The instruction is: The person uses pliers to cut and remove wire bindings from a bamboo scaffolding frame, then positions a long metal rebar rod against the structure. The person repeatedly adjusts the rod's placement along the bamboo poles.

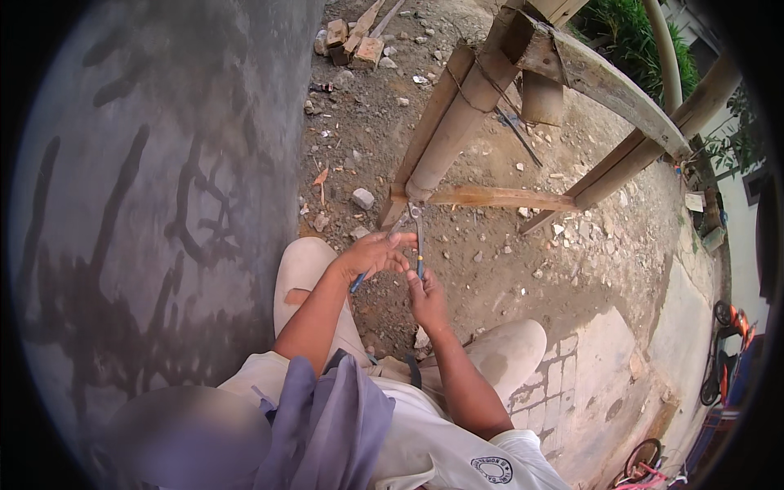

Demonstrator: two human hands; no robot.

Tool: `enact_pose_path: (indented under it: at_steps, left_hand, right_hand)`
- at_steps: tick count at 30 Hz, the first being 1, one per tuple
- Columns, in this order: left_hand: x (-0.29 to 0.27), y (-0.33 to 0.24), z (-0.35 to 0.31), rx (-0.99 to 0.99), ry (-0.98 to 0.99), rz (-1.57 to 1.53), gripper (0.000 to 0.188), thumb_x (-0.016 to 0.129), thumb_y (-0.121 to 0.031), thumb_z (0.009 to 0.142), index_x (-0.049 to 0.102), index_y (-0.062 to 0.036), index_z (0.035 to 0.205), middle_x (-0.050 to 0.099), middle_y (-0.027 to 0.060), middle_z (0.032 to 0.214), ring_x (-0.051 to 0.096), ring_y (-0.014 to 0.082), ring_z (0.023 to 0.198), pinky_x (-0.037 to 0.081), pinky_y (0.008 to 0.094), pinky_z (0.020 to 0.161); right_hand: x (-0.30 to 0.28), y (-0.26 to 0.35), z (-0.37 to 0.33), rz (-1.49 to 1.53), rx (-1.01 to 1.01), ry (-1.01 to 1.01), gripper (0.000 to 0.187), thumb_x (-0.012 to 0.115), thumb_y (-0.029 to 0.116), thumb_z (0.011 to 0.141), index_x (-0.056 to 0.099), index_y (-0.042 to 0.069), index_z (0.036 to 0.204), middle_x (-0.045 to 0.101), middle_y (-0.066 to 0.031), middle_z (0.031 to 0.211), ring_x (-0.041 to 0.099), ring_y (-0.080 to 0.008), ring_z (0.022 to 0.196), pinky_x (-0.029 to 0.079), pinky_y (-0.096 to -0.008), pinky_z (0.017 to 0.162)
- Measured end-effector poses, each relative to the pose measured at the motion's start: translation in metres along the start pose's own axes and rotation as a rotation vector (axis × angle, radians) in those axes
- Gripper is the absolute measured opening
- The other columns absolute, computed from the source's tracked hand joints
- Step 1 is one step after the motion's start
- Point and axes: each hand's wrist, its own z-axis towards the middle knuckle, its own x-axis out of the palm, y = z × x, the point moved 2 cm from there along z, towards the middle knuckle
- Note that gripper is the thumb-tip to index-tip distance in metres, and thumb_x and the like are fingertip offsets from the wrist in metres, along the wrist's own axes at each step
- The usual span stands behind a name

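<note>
A pair of pincers (416, 214) with blue grips is spread wide at the foot of an upright wooden post (441, 155). Its jaws are beside the lower end of the post; whether they bite on anything is too small to tell. My right hand (429, 302) is closed round the end of one handle. Over the other handle lies my left hand (377, 253), loosely closed, with its fingers pointing toward the right handle. That handle's blue end shows below the left palm, and the middle of it is hidden by the hand.
A grey wall (163, 204) rises close on my left. From the post's foot a wooden rail (498, 197) runs right to another post (629, 159). Wire (474, 94) wraps the near post higher up. Rubble covers the dirt ground; bricks (367, 53) lie far off, a motorcycle (727, 351) stands at right.
</note>
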Motion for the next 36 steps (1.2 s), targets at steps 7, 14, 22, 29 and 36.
enact_pose_path:
  at_steps: [7, 14, 22, 29, 36]
  left_hand:
    - [0.000, -0.029, 0.002, -0.017, 0.211, -0.087, 0.061, 0.055, -0.030, 0.104, 0.037, 0.0094, 0.148, 0.049, 0.0240, 0.148, 0.069, 0.0273, 0.104, 0.057, 0.0335, 0.081]
    - [0.077, 0.026, -0.014, -0.227, 0.491, -0.127, 0.056, 0.053, -0.034, 0.105, 0.044, 0.0026, 0.147, 0.056, 0.0220, 0.141, 0.067, 0.0158, 0.074, 0.041, 0.0178, 0.049]
    - [0.003, -0.040, 0.020, 0.010, -0.123, -0.188, 0.059, 0.045, -0.050, 0.105, 0.050, 0.0006, 0.136, 0.063, 0.0228, 0.130, 0.062, 0.0083, 0.068, 0.042, 0.0164, 0.044]
    - [-0.012, -0.051, 0.040, -0.096, 0.067, -0.305, 0.054, 0.041, -0.044, 0.108, 0.053, 0.0042, 0.128, 0.064, 0.0232, 0.125, 0.053, 0.0035, 0.057, 0.040, 0.0120, 0.039]
    - [-0.059, -0.075, 0.036, -0.201, 0.221, -0.229, 0.053, 0.042, -0.040, 0.109, 0.051, 0.0074, 0.132, 0.064, 0.0244, 0.126, 0.046, 0.0007, 0.046, 0.035, 0.0125, 0.033]
  right_hand:
    - [-0.028, 0.018, -0.004, -0.406, -0.196, -0.228, 0.035, 0.051, 0.036, 0.104, 0.055, 0.003, 0.095, 0.060, -0.0187, 0.074, 0.059, -0.0406, 0.068, 0.046, -0.0476, 0.066]
    - [-0.095, 0.029, -0.086, -0.346, -0.035, -0.078, 0.030, 0.052, 0.034, 0.105, 0.057, 0.005, 0.099, 0.060, -0.0190, 0.075, 0.061, -0.0383, 0.070, 0.046, -0.0448, 0.065]
    - [-0.029, 0.069, 0.043, -0.343, -0.131, -0.150, 0.034, 0.053, 0.035, 0.103, 0.063, 0.002, 0.108, 0.066, -0.0262, 0.088, 0.065, -0.0448, 0.085, 0.048, -0.0481, 0.073]
    - [0.025, 0.086, 0.059, 0.258, 0.086, -0.163, 0.025, 0.051, 0.030, 0.103, 0.061, 0.008, 0.099, 0.047, 0.0031, 0.060, 0.041, -0.0092, 0.045, 0.030, -0.0293, 0.040]
    - [0.041, 0.119, 0.055, 0.589, 0.212, -0.072, 0.021, 0.048, 0.031, 0.105, 0.056, 0.011, 0.102, 0.041, 0.0049, 0.058, 0.032, -0.0079, 0.040, 0.025, -0.0263, 0.035]
